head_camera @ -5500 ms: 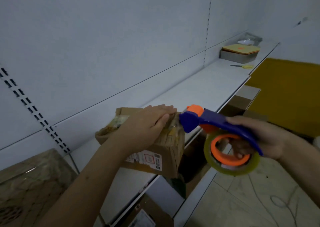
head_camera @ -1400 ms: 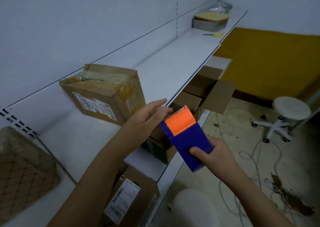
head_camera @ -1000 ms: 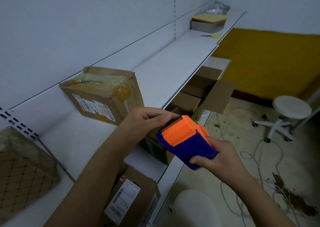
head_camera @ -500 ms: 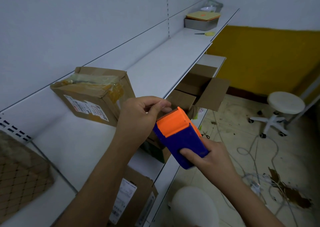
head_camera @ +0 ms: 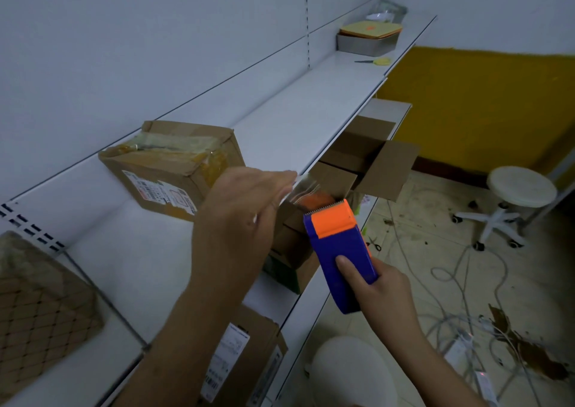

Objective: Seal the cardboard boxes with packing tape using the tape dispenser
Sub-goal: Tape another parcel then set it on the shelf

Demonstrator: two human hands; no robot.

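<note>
Cardboard is sitting ahead and to the left: the box point(head_camera: 174, 164) on the shelf point(head_camera: 295, 117), its long axis running left to right, nearer the left hand point(head_camera: 239, 216). That hand is pinching the tape point(head_camera: 303, 185) and holding it stretched from the dispenser point(head_camera: 340, 251), which the right hand point(head_camera: 381, 294) is gripping by its blue body, thumb on top.

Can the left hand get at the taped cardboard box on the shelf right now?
Probably not yet: the left hand pinches a clear tape strip pulled from the blue and orange tape dispenser. Otherwise the path to the taped cardboard box looks free.
</note>
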